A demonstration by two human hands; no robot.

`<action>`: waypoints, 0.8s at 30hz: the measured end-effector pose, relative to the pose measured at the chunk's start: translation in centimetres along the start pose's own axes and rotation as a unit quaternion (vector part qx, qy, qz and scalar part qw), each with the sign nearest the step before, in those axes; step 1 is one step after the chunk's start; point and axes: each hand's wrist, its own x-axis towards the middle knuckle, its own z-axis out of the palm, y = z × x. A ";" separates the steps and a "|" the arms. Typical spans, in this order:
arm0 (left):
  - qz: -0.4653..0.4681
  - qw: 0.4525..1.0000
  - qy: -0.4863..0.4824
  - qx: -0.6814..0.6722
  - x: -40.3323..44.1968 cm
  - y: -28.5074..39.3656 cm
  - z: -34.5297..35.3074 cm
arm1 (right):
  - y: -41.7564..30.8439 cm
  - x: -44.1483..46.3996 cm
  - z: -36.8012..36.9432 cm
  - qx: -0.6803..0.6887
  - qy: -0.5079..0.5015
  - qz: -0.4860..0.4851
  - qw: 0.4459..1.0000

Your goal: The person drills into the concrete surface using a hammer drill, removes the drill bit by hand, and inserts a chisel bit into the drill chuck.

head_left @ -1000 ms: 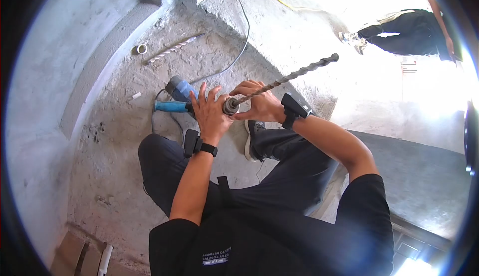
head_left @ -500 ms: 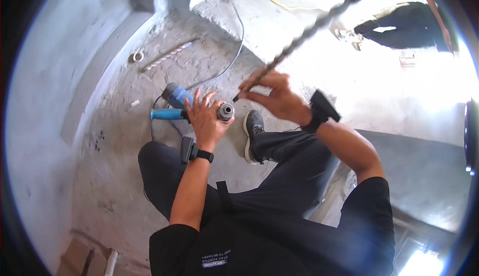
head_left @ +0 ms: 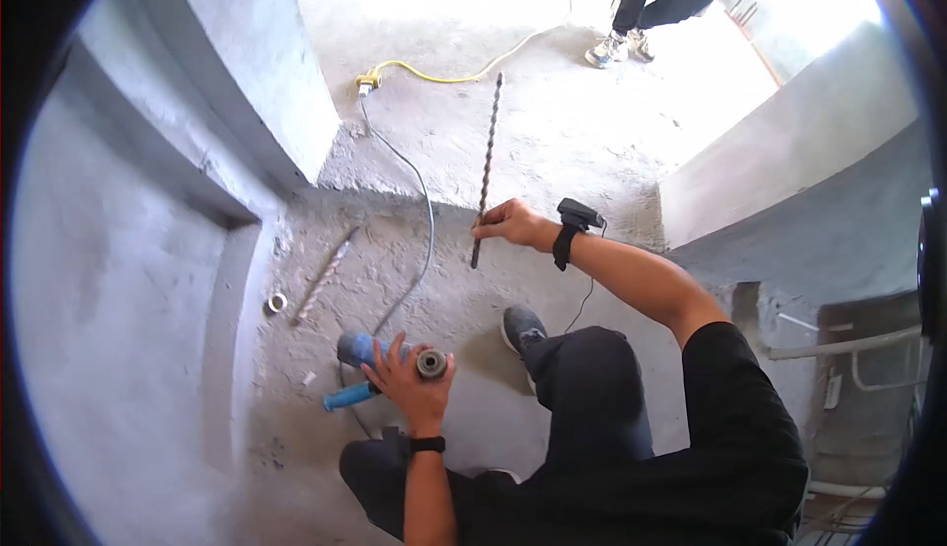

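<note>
My left hand [head_left: 414, 386] is wrapped round the front of a blue rotary hammer drill [head_left: 357, 350], just behind its chuck [head_left: 431, 364], whose open hole faces up toward me. A light-blue side handle [head_left: 347, 396] sticks out to the left of that hand. Up and to the right, my right hand [head_left: 515, 224] pinches a long spiral drill bit [head_left: 488, 156] near its shank. The bit stands nearly upright in the view, apart from the chuck. On the floor to the left lies a second spiral drill bit [head_left: 326, 278], dusty and light-coloured.
A grey cord [head_left: 428, 211] runs from the drill to a yellow connector [head_left: 368, 81] and yellow cable [head_left: 444, 78]. A ring-shaped roll [head_left: 276, 302] lies by the left wall. A concrete step edge [head_left: 395, 196] crosses ahead. Another person [head_left: 646, 3] stands beyond it. Pipes [head_left: 848, 345] are at right.
My right hand has carried the bit away from the chuck and swung it from slanting to nearly upright. My left hand stays on the drill. The head view has shifted, showing more floor ahead.
</note>
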 end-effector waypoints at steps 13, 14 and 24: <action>0.045 0.998 0.028 0.032 -0.1 -0.9 2.6 | -9.1 16.7 -2.7 -0.236 0.081 -0.207 0.946; 0.027 0.998 0.026 0.041 0.0 -0.8 2.7 | -13.2 17.2 -2.4 -0.294 0.108 -0.232 0.921; 0.044 0.997 0.053 0.037 -0.4 -1.3 2.6 | -7.1 17.0 10.8 -0.369 0.046 -0.205 0.905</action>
